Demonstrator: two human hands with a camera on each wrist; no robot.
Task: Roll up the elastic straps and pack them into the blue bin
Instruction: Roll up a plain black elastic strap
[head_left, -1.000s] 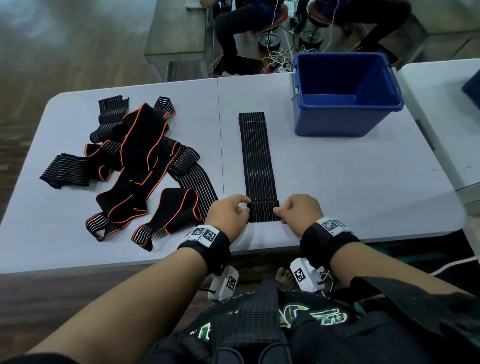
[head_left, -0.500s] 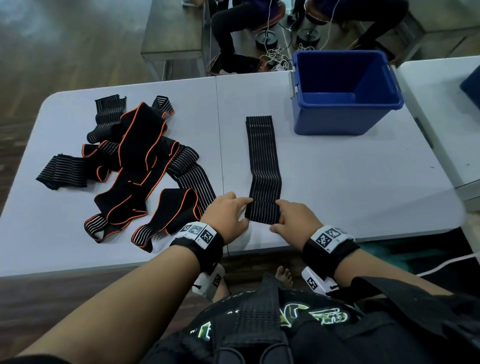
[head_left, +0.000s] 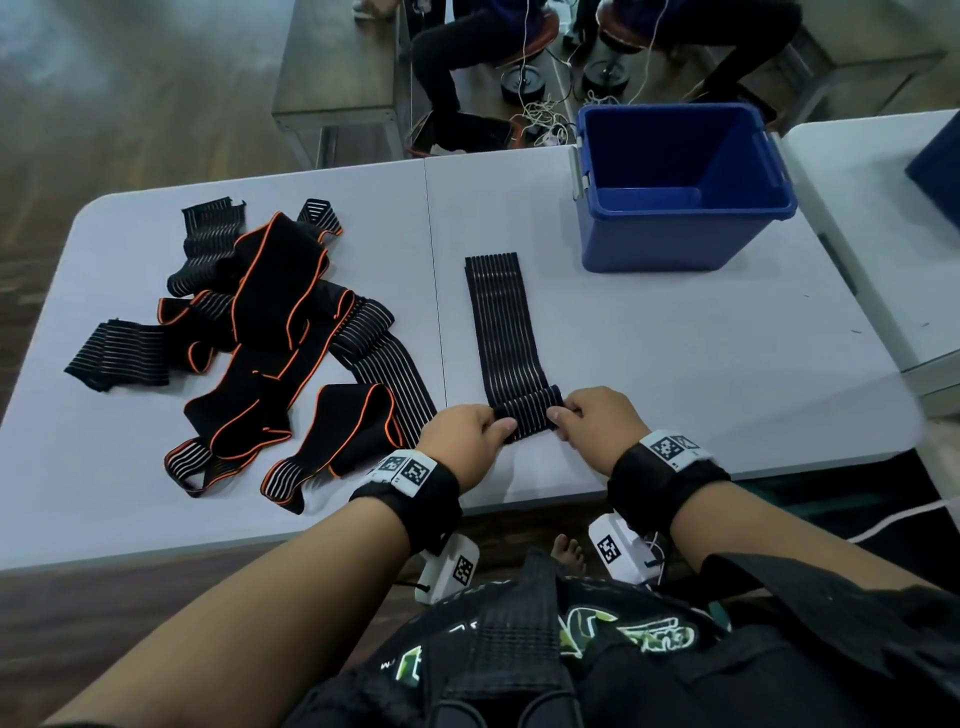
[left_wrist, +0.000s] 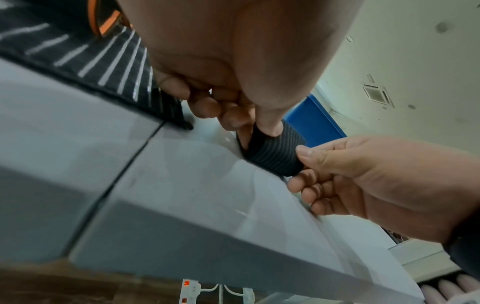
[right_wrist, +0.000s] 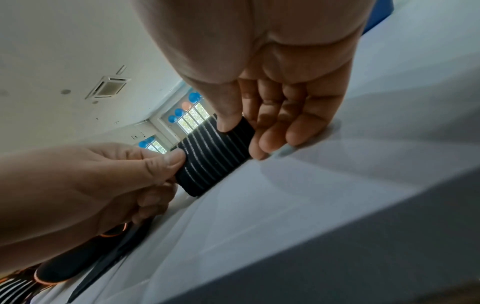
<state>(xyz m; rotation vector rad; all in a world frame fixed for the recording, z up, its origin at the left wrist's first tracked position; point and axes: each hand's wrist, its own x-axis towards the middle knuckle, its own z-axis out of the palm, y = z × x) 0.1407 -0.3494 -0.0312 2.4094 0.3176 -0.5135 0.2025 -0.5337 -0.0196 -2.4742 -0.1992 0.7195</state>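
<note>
A black striped elastic strap (head_left: 501, 327) lies flat along the white table (head_left: 675, 374), its near end turned into a small roll (head_left: 527, 410) (left_wrist: 275, 152) (right_wrist: 213, 156). My left hand (head_left: 470, 441) (left_wrist: 233, 102) pinches the roll's left end between thumb and fingers. My right hand (head_left: 597, 428) (right_wrist: 259, 115) pinches the right end the same way. The blue bin (head_left: 680, 187) stands beyond the strap at the back right; what shows of its inside holds nothing.
A tangled heap of black straps (head_left: 270, 332), some orange-edged, some white-striped, covers the table's left half. A second table (head_left: 883, 208) adjoins on the right. Seated people and cables are beyond the far edge.
The strap's near end was flat a second ago; both hands have rolled it forward, so the roll is thicker and the flat part is shorter. The far end has drawn nearer.
</note>
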